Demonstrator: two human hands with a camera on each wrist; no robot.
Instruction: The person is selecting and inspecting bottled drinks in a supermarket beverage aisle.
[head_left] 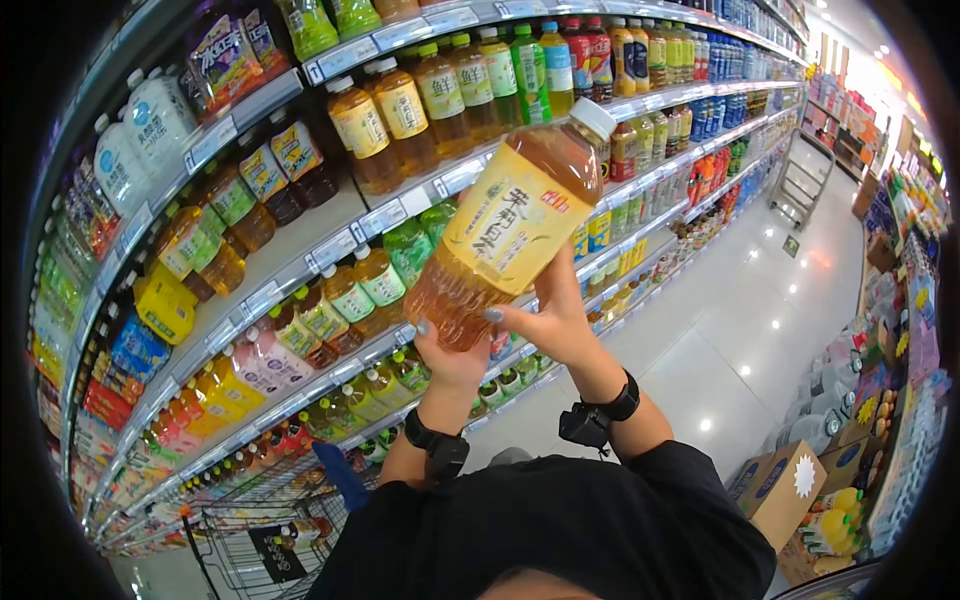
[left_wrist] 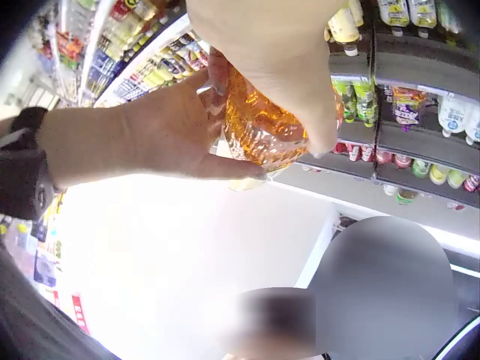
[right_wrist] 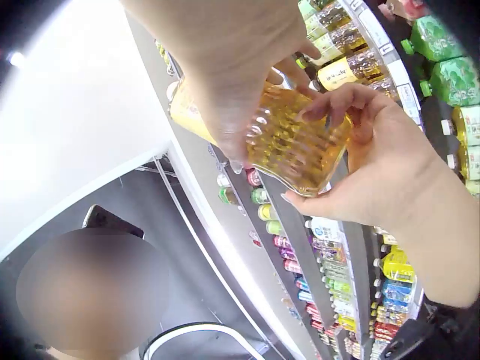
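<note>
A large bottle of amber drink point(head_left: 515, 215) with a yellow label and white cap is held up, tilted with its cap toward the upper right. My left hand point(head_left: 455, 357) grips its lower end from below, thumb on the front. The right hand point(head_left: 562, 318) holds the right side, its thumb also across the front near the label's lower edge. In the left wrist view, the left hand point(left_wrist: 274, 56) and the right hand point(left_wrist: 161, 135) are round the ribbed base. The right wrist view shows the right hand point(right_wrist: 225, 82) and left hand point(right_wrist: 390, 157) on that bottle point(right_wrist: 296, 142).
Curved shelves point(head_left: 330, 250) full of drinks run along the left and away. A wire cart point(head_left: 255, 545) stands at lower left. Cardboard boxes point(head_left: 785, 490) and stacked goods line the right side; a metal trolley point(head_left: 803, 180) stands farther down the tiled aisle point(head_left: 700, 350).
</note>
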